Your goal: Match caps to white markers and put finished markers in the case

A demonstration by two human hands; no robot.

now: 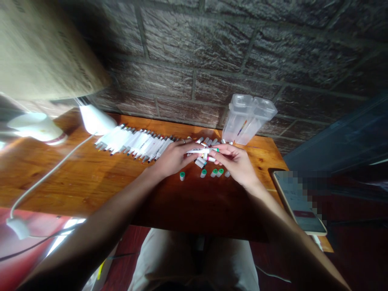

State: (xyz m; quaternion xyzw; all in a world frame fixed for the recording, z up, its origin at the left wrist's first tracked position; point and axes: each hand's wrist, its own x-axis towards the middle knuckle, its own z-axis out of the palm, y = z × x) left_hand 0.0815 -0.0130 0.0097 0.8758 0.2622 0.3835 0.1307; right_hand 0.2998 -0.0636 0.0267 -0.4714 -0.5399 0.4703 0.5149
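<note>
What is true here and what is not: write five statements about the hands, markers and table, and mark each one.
1. The left hand and right hand hold one white marker between them. True.
2. The row of markers lies to the right of both hands. False: it lies to their left.
3. Loose green caps lie on the table just in front of the hands. True.
4. The clear container sits at the table's front edge. False: it is at the back, by the brick wall.
5. A phone lies at the table's right edge. True.
</note>
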